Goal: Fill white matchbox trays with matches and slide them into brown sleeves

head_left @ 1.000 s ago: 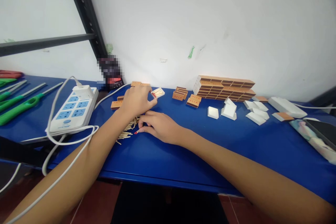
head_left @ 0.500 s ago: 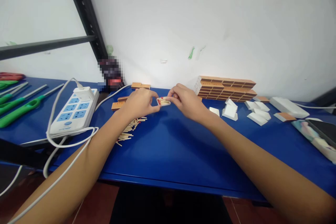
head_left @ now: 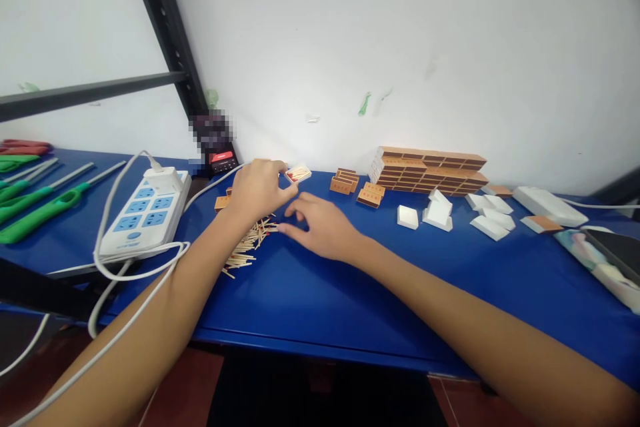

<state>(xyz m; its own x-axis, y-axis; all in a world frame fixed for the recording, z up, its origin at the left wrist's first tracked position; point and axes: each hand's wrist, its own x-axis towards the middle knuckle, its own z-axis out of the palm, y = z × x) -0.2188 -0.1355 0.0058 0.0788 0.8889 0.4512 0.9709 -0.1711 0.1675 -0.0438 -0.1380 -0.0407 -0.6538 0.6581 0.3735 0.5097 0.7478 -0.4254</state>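
Note:
My left hand (head_left: 260,188) is closed on a small white matchbox tray (head_left: 299,174) with red-tipped matches in it, held just above the blue table (head_left: 320,293). My right hand (head_left: 320,225) reaches down toward the loose pile of matches (head_left: 247,247) lying under my left wrist; its fingers are spread, the fingertips close to the pile's right end. Nothing shows in the right hand. A few brown matchbox sleeves (head_left: 223,203) lie partly hidden behind my left hand.
A white power strip (head_left: 143,211) with looped cable lies at left, green-handled tools (head_left: 35,203) beyond it. A stack of brown matchboxes (head_left: 427,169) stands by the wall, loose sleeves (head_left: 356,187) before it. White trays (head_left: 440,211) lie to the right; a phone (head_left: 613,250) far right.
Half a second ago both hands met at the tray. My right hand has left it and dropped back left toward the match pile. My left hand keeps the tray, now slightly farther back.

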